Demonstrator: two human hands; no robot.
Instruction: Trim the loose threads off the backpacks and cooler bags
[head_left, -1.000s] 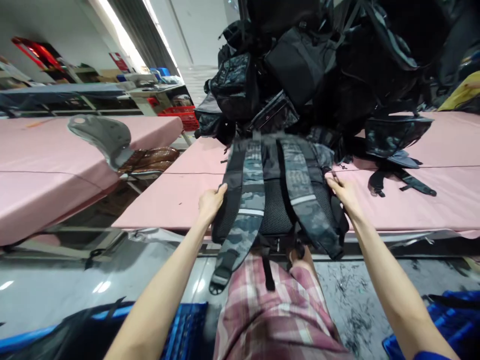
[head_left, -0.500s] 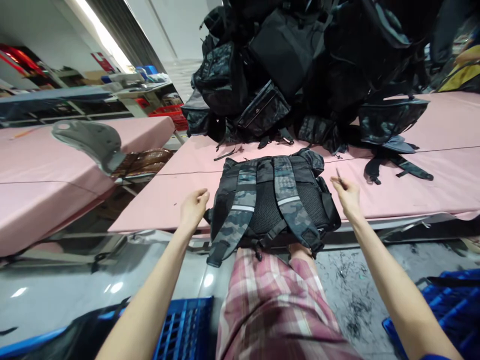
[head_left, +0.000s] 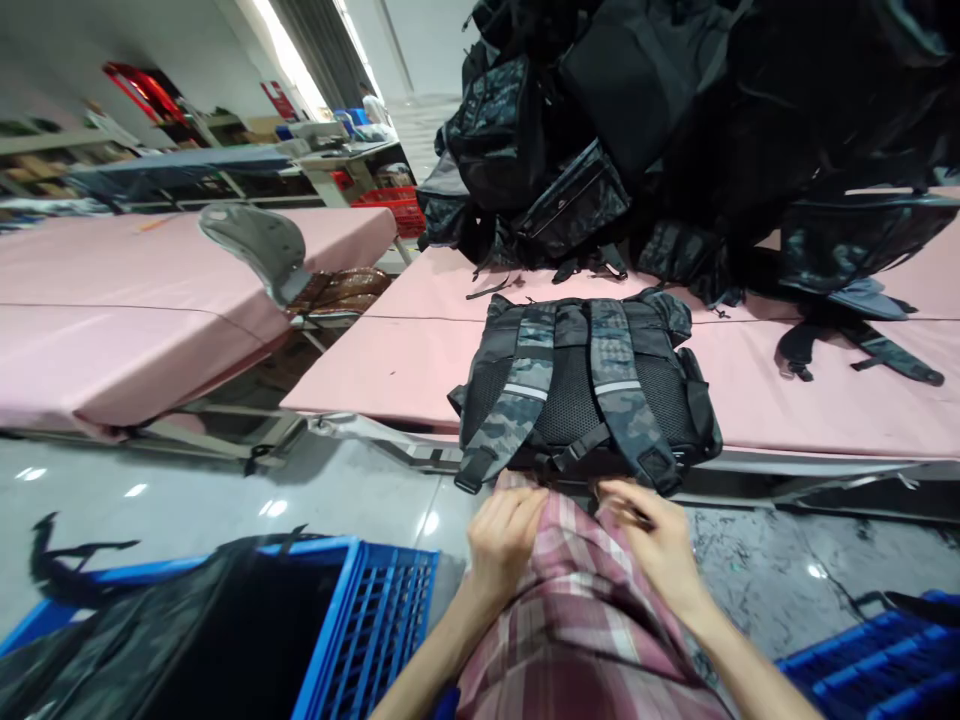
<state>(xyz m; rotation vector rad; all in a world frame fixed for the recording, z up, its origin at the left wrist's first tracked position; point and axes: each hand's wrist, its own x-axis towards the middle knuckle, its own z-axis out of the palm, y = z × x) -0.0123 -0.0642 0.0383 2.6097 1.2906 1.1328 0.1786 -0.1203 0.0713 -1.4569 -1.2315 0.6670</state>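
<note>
A grey camouflage backpack point(head_left: 585, 390) lies straps-up at the near edge of the pink table point(head_left: 390, 360). Both my hands are down on my plaid shorts point(head_left: 570, 620), just below the backpack's bottom edge. My left hand point(head_left: 502, 535) rests on the cloth with its fingers curled together. My right hand point(head_left: 649, 540) is beside it, its fingers pinched together and slightly blurred; whether something small is in them I cannot tell. Neither hand touches the backpack.
A tall heap of black and camouflage bags point(head_left: 637, 120) fills the back of the table. A second pink table point(head_left: 112, 320) and a grey chair back point(head_left: 255, 245) stand at the left. Blue crates sit at the lower left point(head_left: 375, 620) and lower right point(head_left: 877, 670).
The backpack was set down flat on the table. Both hands let go of its sides and drew back to my lap.
</note>
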